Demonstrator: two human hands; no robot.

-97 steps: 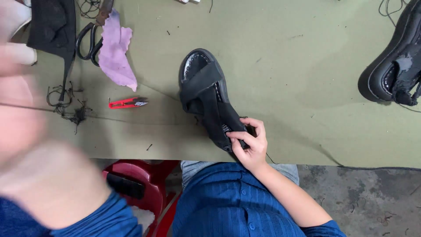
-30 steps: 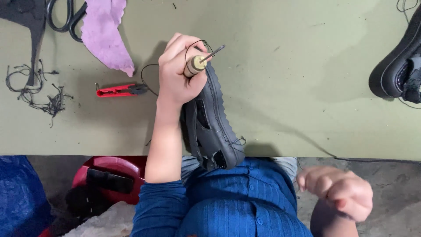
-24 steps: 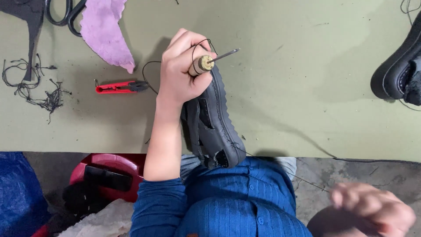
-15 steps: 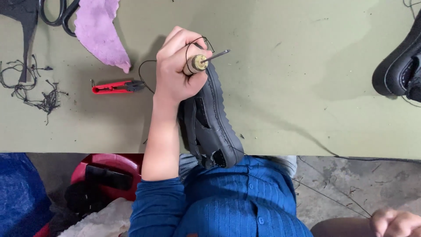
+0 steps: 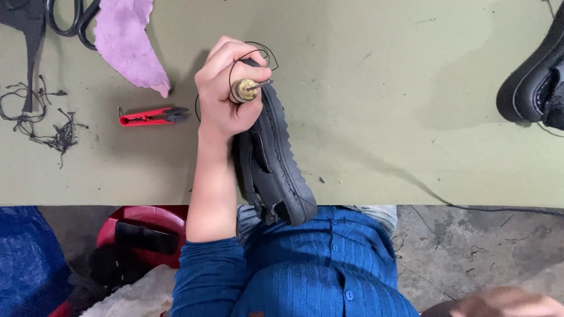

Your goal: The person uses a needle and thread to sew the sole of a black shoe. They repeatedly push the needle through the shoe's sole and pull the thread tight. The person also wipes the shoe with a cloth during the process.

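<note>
On the green bench [image 5: 376, 117] I'd keep the black sandal [image 5: 276, 158] braced on edge at centre, my left hand [image 5: 226, 97] clenched around the awl [image 5: 247, 89] and thread, while my right hand [image 5: 508, 305], blurred at five o'clock, I cannot tell.

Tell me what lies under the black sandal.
The black sandal stands on edge on the green table, its heel end overhanging the blue-sweatered lap. The left hand, gripping an awl, covers its toe; anything beneath there is hidden.
</note>
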